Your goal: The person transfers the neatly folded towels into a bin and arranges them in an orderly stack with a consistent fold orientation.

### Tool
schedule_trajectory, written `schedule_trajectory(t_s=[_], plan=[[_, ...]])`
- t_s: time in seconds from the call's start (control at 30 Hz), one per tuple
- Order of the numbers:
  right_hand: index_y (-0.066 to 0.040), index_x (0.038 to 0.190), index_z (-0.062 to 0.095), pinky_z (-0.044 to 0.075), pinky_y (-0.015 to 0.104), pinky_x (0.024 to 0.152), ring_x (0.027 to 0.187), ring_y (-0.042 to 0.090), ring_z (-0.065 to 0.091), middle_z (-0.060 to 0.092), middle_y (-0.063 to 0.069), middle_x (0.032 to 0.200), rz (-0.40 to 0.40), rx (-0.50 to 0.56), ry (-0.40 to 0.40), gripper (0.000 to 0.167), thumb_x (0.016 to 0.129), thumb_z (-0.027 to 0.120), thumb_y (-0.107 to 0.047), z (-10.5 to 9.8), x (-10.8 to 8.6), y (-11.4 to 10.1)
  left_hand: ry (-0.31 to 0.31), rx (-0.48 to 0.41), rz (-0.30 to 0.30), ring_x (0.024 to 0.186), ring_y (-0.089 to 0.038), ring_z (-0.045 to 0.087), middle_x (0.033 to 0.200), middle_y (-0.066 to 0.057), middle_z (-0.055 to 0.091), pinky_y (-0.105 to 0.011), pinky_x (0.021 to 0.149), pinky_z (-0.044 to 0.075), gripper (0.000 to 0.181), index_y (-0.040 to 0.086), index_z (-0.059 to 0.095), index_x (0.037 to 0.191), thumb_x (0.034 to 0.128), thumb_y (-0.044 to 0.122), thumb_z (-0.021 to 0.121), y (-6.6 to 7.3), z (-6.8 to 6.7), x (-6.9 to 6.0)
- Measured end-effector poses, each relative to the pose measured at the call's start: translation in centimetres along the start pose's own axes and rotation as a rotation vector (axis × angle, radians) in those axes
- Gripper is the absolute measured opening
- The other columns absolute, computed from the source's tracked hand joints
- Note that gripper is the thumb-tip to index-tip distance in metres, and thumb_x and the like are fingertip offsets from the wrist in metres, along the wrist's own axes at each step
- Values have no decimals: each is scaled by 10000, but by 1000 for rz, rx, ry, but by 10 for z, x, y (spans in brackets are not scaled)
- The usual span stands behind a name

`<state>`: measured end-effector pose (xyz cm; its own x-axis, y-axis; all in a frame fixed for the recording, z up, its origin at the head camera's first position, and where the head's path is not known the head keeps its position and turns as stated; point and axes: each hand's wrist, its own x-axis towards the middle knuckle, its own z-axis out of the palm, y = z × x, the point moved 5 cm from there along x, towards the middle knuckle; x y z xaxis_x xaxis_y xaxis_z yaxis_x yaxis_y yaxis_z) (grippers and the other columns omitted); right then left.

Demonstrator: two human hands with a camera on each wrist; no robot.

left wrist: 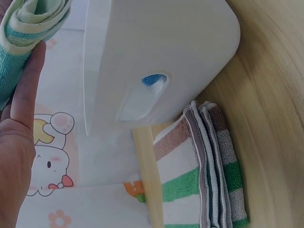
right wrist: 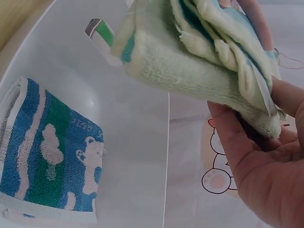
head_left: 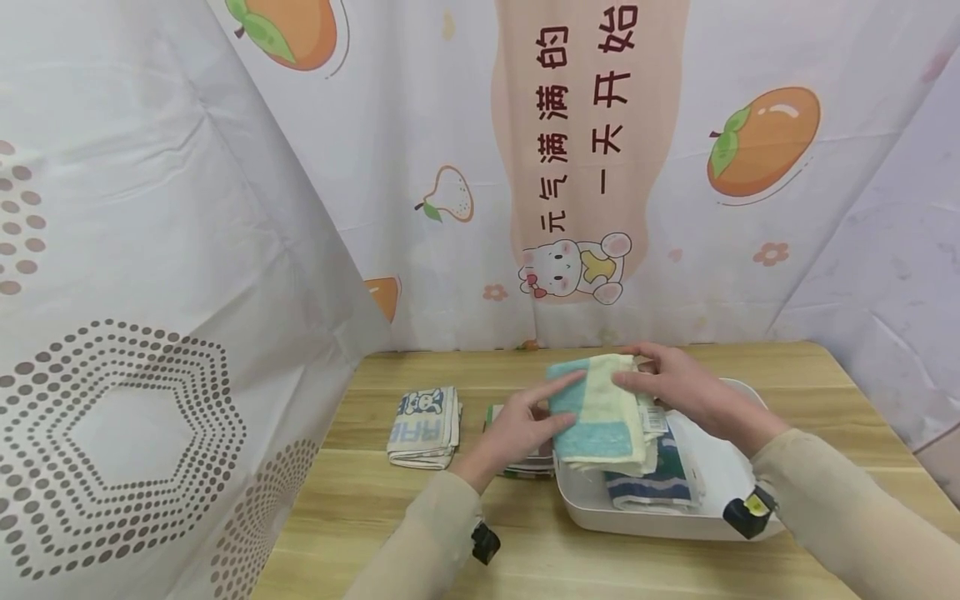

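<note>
A folded yellow and turquoise towel is held up over the white plastic bin. My left hand grips its left side, thumb in front. On the other side my right hand pinches the towel's upper right edge; a pale label hangs near there. In the right wrist view, the towel's folded layers sit between my thumb and fingers. Inside the bin lies a folded blue and green towel with white animal shapes. The left wrist view shows the held towel's rolled edge against my fingers.
A folded brown, green and white striped towel lies beside the bin's left wall, partly hidden by my left hand in the head view. Farther left, a folded towel with a skull print rests on the wooden table. A printed curtain hangs behind.
</note>
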<state>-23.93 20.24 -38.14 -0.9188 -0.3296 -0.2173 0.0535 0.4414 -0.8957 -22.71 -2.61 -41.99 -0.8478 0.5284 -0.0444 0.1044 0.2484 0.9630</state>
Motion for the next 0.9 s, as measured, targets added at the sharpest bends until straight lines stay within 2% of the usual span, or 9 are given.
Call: schedule_trajectory(t_s=[0.1,0.23,0.4,0.53,0.6,0.73,0.9], plan=[[-65,1554,350,559,360,805,975,222,650,630,188,1248,-7,34,7,747,989,666,-438,0,0,1,8,-40,6,1034,-191,680,1563,8,436,-367,740,624,543,545,527,1423,992,263,698,0,0,0],[-110,1583,325,563,365,816,993,226,649,596,207,1271,-37,83,11,755,986,683,-404,0,-1,1,28,-79,30,980,-179,693,1546,-13,456,-361,757,620,553,497,538,1439,985,231,707,1,-1,1],[-281,1636,222,546,428,902,1176,323,611,517,243,1437,-110,88,0,796,993,683,-364,0,-5,3,50,-131,40,1003,-198,696,1551,-16,460,-365,819,611,557,464,547,1444,975,217,718,0,-3,2],[-438,1628,123,504,541,984,1339,459,486,380,235,1566,-175,17,-7,845,994,677,-366,1,-11,3,51,-193,43,1012,-212,702,1547,-46,463,-400,856,605,557,432,553,1451,977,188,715,0,-6,2],[-480,1616,105,489,589,997,1367,511,442,289,210,1622,-199,-15,-17,853,994,675,-363,2,-14,3,45,-224,46,1004,-216,708,1546,-57,458,-422,862,605,563,422,546,1458,981,172,708,0,-6,2],[-479,1616,103,512,553,971,1349,522,453,222,195,1651,-221,-20,-69,843,1006,662,-321,7,-16,4,44,-269,52,972,-219,716,1529,-75,458,-459,850,607,575,409,542,1464,981,144,704,-1,-8,4],[-439,1626,129,549,431,903,1254,419,556,310,238,1586,-235,36,-127,829,1014,653,-242,9,-15,8,53,-281,57,944,-221,719,1492,-87,467,-438,814,618,577,401,540,1465,981,132,701,0,-10,5]])
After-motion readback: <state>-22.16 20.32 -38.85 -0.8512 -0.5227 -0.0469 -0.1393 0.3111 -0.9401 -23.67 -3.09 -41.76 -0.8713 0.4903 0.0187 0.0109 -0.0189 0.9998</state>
